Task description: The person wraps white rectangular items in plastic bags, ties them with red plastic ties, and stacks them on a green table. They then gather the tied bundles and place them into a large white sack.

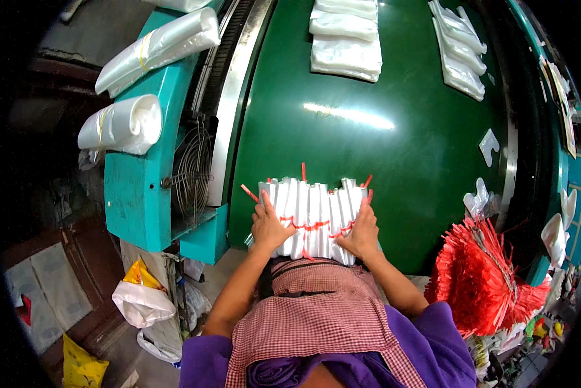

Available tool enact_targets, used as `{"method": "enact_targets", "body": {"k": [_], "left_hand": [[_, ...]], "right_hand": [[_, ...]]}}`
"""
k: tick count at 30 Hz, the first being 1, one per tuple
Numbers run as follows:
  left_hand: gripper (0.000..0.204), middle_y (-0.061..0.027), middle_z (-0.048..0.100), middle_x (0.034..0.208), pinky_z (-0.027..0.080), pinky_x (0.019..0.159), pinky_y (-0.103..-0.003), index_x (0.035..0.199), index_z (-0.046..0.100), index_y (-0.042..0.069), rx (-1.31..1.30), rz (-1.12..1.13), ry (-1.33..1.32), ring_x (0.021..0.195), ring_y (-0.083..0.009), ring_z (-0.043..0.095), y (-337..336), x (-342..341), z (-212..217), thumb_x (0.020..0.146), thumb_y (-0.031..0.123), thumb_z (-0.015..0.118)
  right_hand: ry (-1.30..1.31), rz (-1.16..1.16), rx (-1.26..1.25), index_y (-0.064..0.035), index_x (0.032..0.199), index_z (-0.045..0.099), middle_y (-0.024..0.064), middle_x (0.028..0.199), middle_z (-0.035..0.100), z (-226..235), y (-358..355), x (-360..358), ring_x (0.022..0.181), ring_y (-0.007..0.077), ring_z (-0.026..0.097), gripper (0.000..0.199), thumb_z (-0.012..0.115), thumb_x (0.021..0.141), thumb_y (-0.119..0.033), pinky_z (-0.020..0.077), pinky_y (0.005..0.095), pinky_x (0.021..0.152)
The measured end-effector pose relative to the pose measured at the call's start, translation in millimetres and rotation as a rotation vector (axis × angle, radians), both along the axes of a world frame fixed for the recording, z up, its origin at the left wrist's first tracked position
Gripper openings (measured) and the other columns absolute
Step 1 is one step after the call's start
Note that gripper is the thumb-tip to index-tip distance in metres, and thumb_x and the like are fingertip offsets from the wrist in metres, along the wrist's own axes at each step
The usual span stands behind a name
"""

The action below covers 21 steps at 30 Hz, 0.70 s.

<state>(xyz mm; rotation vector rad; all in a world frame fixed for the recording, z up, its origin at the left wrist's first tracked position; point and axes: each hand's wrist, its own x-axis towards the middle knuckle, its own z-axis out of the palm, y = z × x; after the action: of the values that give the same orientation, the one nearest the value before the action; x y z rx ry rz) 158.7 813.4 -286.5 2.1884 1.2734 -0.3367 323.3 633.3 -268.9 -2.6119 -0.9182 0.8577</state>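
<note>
Your left hand and right hand press flat against the two ends of the row of tied white bag bundles, which lies left-to-right between them on the near edge of the green worktop.

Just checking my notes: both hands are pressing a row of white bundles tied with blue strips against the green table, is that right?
Not quite: the strips are red, not blue. The head view shows the left hand and right hand pressing the row of white bundles on the green table.
</note>
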Motion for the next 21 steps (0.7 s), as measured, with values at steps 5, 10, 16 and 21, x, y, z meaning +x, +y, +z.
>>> {"method": "enact_targets", "body": {"k": [5,10,16,21], "left_hand": [[0.108,-0.0245,0.043,0.119,0.045,0.084,-0.05,0.144,0.008,0.008,0.039,0.038,-0.099,0.103,-0.0435,0.051,7.7,-9.4,-9.4,0.066,0.04,0.075],[0.111,-0.0222,0.045,0.116,0.047,0.082,-0.048,0.144,0.008,0.007,0.008,0.057,-0.068,0.104,-0.0412,0.051,-0.5,-0.7,-3.8,0.061,0.035,0.077],[0.103,-0.0237,0.043,0.119,0.047,0.081,-0.049,0.143,0.009,0.005,0.008,0.097,-0.205,0.103,-0.0428,0.052,-16.1,1.1,-11.8,0.066,0.028,0.073],[0.101,-0.0265,0.042,0.122,0.048,0.081,-0.049,0.143,0.01,0.004,0.027,0.129,-0.253,0.104,-0.0453,0.052,-2.9,12.3,-26.8,0.066,0.024,0.071]], "right_hand": [[0.128,0.03,0.08,-0.0005,0.143,0.004,0.0257,0.132,0.033,2.1,-22.3,29.1,0.12,0.0415,0.038,0.115,0.078,0.058,-0.025,0.0378,0.0438,0.1],[0.089,-0.16,0.043,0.0004,0.143,0.005,0.0277,0.13,0.035,6.2,-23.3,17.3,0.117,0.041,0.043,0.113,0.078,0.061,-0.029,0.0457,0.0449,0.09],[0.006,-0.126,0.114,0.0021,0.141,0.007,0.0271,0.126,0.037,-20.7,3.6,-9.0,0.111,0.0436,0.047,0.107,0.073,0.063,-0.028,0.0478,0.0482,0.083],[0.066,-0.174,0.204,-0.0012,0.142,0.01,0.0278,0.13,0.04,-34.8,22.6,-0.5,0.112,0.0447,0.049,0.103,0.072,0.064,-0.026,0.0424,0.0441,0.094]]}}
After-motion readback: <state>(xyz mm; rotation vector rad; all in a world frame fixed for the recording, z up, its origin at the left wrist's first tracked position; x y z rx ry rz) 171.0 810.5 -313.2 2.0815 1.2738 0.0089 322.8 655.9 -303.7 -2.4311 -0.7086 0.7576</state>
